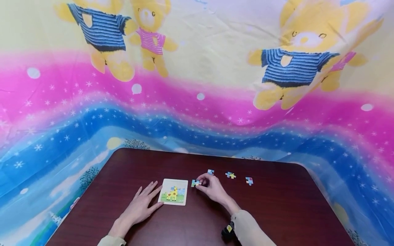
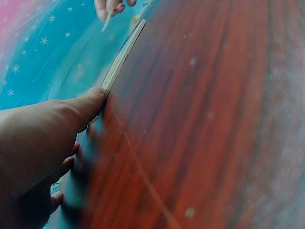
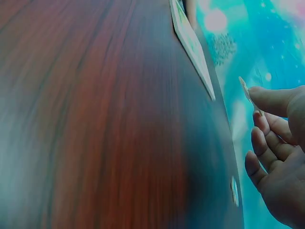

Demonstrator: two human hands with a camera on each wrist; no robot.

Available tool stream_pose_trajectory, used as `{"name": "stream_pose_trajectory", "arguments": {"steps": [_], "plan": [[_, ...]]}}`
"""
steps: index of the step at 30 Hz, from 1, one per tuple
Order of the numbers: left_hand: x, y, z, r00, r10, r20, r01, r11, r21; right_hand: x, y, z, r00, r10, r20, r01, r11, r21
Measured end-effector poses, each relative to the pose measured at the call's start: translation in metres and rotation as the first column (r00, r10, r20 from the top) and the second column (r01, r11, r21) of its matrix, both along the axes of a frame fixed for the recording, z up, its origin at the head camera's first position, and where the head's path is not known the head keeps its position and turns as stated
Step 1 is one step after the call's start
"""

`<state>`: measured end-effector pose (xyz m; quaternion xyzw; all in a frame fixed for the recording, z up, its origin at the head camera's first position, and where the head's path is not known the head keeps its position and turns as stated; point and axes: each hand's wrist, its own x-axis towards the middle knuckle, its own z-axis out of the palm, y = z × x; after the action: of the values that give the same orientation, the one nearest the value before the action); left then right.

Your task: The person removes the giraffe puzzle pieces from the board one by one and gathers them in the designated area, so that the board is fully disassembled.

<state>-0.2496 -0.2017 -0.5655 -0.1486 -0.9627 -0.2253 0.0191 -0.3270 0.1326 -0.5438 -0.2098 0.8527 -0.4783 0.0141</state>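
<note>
A square white-framed puzzle board (image 1: 174, 204) with a giraffe picture lies on the table. Spread fingers of my left hand (image 1: 140, 205) rest along its left side, with the thumb touching the near left corner. To the right of the board, my right hand (image 1: 213, 188) pinches a jigsaw piece (image 1: 195, 183) between thumb and fingers. That puzzle piece (image 3: 246, 90) appears edge-on and raised off the table in the right wrist view. Just beyond the right hand lies another blue jigsaw piece (image 1: 210, 172).
Farther right on the dark wooden table (image 1: 277, 205) lie a yellow-and-blue puzzle piece (image 1: 231, 175) and a piece with a red spot (image 1: 249, 180). A bear-print cloth (image 1: 197, 116) hangs behind the table's far edge. A black device (image 1: 228, 232) sits at the right wrist.
</note>
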Motion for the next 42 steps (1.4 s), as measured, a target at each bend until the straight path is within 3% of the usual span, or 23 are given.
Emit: {"name": "stream_pose_trajectory", "arguments": {"steps": [7, 21, 42], "plan": [[0.001, 0.000, 0.003, 1.000, 0.005, -0.001, -0.005, 1.000, 0.000, 0.000, 0.026, -0.007, 0.999, -0.022, -0.025, 0.022, 1.000, 0.009], [0.001, 0.000, 0.001, 1.000, 0.004, 0.003, -0.004, 1.000, 0.000, 0.006, 0.058, -0.017, 0.999, -0.039, 0.032, 0.037, 0.997, 0.069], [0.001, 0.002, -0.001, 1.000, 0.009, 0.008, -0.009, 1.000, 0.007, 0.014, 0.061, -0.024, 1.000, -0.019, -0.015, 0.021, 0.992, 0.128]]}}
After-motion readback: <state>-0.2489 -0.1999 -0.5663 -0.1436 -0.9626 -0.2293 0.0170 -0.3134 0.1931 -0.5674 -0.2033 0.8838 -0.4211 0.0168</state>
